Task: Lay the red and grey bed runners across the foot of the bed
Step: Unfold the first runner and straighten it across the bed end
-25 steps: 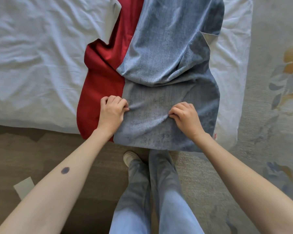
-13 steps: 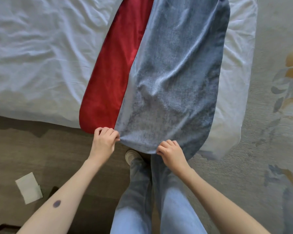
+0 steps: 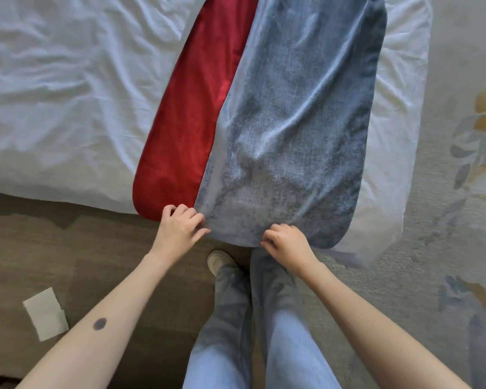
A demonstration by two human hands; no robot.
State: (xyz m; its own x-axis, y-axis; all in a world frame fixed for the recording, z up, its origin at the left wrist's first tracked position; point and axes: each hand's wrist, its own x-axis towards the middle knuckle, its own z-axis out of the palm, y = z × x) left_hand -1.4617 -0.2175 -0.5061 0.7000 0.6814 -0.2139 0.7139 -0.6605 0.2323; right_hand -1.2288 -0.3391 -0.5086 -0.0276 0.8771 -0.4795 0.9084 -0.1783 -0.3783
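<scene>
A grey bed runner (image 3: 292, 130) lies stretched across the white bed (image 3: 68, 94) and overlaps a red bed runner (image 3: 191, 122) on its left. Both hang over the near edge of the mattress. My left hand (image 3: 180, 226) pinches the grey runner's near left corner, right at the seam with the red one. My right hand (image 3: 286, 242) grips the grey runner's near hem at its middle. The far ends of both runners run out of view at the top.
The wrinkled white sheet hangs over the bed corner (image 3: 382, 220) on the right. A patterned carpet (image 3: 460, 192) lies to the right, brown floor to the left with a white paper (image 3: 45, 313) on it. My legs (image 3: 250, 318) stand against the bed edge.
Both hands pulled the grey runner toward me, off the bed's top and over its edge. The bunched fold flattened out and both runners now lie straight.
</scene>
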